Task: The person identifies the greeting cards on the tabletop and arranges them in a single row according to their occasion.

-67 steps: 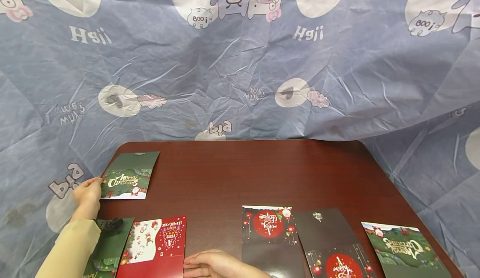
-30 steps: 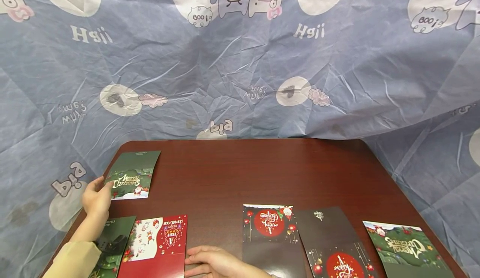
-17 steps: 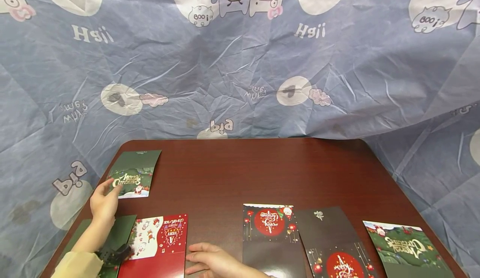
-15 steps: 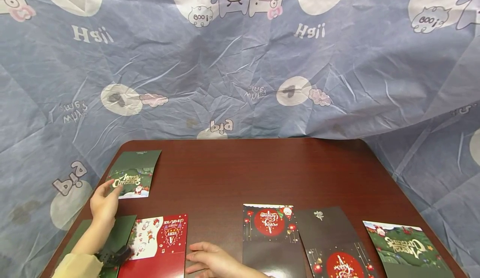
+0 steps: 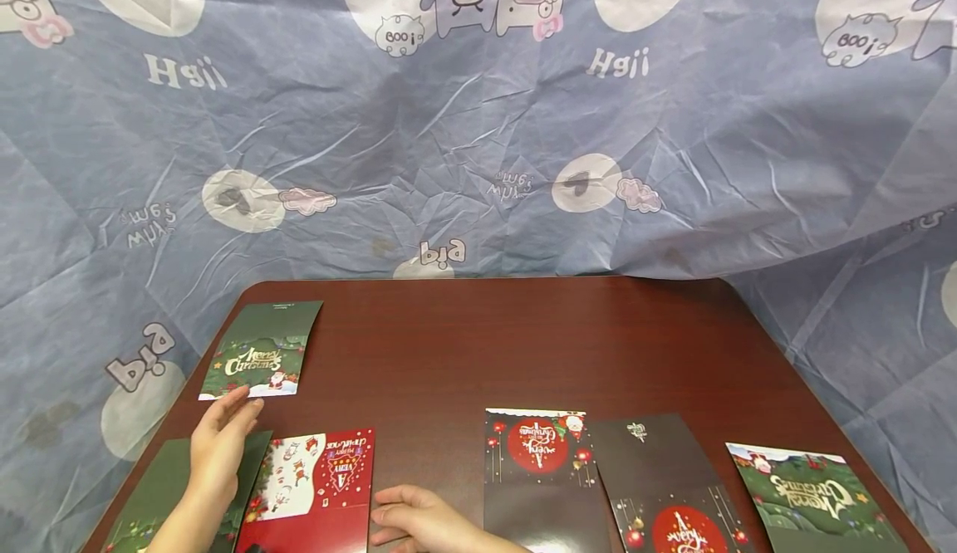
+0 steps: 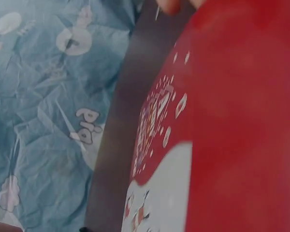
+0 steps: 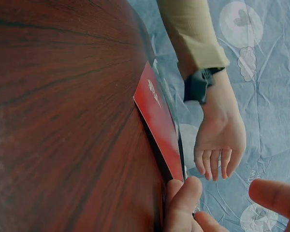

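My left hand, fingers extended and holding nothing, hovers over a green card at the front left. Its fingertips come up to the lower edge of another green Merry Christmas card at the table's back left corner. In the right wrist view this left hand hangs with its fingers loose. A red and white Christmas card lies between my hands and fills much of the left wrist view. My right hand rests beside it, relaxed fingers close to its right edge; the right wrist view shows fingertips right at the red card.
Right of my right hand lie two dark Christmas cards side by side. A green Merry Christmas card lies near the right edge of the brown table. A printed blue cloth hangs behind and around the table.
My left hand has let go of the left edge of the back left green card and drawn right and toward the front. That card and my right hand stay about where they were.
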Demonstrator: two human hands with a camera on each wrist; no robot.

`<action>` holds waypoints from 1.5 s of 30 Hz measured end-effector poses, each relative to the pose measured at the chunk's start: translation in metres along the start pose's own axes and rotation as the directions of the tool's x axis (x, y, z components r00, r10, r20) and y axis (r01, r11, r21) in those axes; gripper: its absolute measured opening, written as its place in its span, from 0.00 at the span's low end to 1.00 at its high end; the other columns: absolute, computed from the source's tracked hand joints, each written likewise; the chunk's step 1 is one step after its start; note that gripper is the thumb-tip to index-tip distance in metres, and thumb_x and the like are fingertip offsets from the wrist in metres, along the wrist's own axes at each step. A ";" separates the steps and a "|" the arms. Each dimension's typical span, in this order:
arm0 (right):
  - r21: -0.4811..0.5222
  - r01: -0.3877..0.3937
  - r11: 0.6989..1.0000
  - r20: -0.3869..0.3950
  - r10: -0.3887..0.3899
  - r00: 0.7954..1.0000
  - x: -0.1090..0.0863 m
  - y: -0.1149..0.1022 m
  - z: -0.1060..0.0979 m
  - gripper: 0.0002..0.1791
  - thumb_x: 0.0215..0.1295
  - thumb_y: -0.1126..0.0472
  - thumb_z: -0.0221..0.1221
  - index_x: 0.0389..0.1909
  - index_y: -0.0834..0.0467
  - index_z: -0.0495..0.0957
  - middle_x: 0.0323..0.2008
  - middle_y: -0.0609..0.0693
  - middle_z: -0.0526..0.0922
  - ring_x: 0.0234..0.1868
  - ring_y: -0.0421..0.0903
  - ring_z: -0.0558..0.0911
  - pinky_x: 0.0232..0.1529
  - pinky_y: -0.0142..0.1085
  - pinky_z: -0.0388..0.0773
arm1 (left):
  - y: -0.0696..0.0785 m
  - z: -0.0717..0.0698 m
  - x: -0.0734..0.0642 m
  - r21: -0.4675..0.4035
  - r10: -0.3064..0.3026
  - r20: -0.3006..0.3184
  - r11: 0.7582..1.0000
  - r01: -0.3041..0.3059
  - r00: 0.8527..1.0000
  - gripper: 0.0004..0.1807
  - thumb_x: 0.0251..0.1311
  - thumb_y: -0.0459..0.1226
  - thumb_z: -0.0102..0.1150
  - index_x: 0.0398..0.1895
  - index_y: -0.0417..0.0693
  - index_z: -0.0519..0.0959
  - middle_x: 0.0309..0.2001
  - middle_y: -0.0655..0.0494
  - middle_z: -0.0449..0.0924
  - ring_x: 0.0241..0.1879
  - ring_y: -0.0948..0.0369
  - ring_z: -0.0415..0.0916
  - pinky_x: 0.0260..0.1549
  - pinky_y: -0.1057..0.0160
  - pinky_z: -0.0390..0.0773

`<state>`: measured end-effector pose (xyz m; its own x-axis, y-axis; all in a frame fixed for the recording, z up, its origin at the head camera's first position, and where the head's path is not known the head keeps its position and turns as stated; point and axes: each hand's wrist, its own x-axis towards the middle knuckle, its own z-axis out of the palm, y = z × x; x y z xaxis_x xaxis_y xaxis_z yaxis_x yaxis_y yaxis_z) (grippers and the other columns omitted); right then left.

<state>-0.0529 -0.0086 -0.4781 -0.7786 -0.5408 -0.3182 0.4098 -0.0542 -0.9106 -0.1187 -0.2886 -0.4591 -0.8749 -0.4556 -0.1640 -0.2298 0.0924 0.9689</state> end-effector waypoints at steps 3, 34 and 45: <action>-0.011 -0.006 1.000 0.008 0.006 1.000 0.000 -0.001 0.000 0.17 0.65 0.65 0.53 0.52 0.70 0.71 0.43 0.55 0.81 0.43 0.55 0.82 0.37 0.36 0.80 | -0.003 0.002 -0.011 -0.039 -0.005 0.034 0.999 0.006 0.999 0.28 0.64 0.42 0.56 0.64 0.39 0.63 0.51 0.65 0.69 0.41 0.79 0.70 0.39 0.78 0.73; 0.090 -0.047 0.995 0.112 0.036 0.993 0.008 0.000 -0.004 0.20 0.67 0.63 0.50 0.52 0.75 0.72 0.49 0.60 0.79 0.43 0.49 0.81 0.37 0.30 0.77 | -0.034 0.011 -0.038 -0.034 -0.122 0.122 0.991 0.127 0.985 0.31 0.63 0.44 0.57 0.64 0.35 0.63 0.40 0.77 0.73 0.40 0.78 0.73 0.41 0.75 0.75; 0.051 0.048 0.998 0.045 -0.051 0.998 0.012 0.005 0.000 0.15 0.64 0.71 0.52 0.49 0.75 0.75 0.39 0.60 0.82 0.33 0.40 0.78 0.29 0.24 0.74 | -0.035 0.012 -0.040 -0.077 -0.116 0.082 0.990 0.122 0.990 0.28 0.63 0.42 0.58 0.62 0.35 0.66 0.38 0.78 0.75 0.40 0.75 0.75 0.40 0.73 0.76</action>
<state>-0.0603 -0.0157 -0.4869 -0.7760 -0.5749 -0.2593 0.3954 -0.1232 -0.9102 -0.0807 -0.2627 -0.4889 -0.8744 -0.3890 -0.2901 -0.3018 -0.0321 0.9528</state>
